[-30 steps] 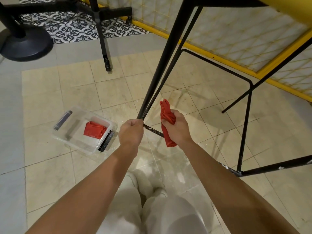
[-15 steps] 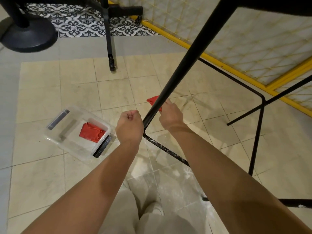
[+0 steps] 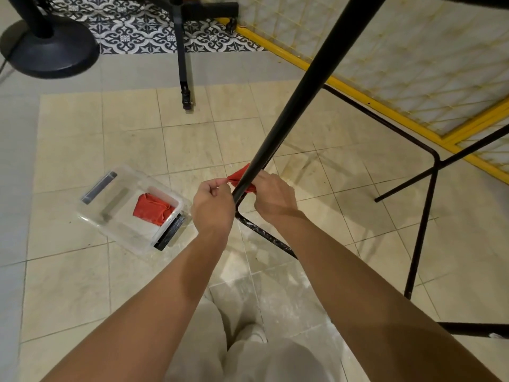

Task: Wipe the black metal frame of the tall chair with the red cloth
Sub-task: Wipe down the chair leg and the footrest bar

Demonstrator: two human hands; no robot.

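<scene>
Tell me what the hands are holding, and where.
The red cloth, looped round the chair leg: left hand pinches one end, right hand grips the other.

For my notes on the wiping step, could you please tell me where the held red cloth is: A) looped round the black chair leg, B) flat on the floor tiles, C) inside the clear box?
A: the red cloth wraps the black chair leg, its ends held by the left hand and right hand.
</scene>
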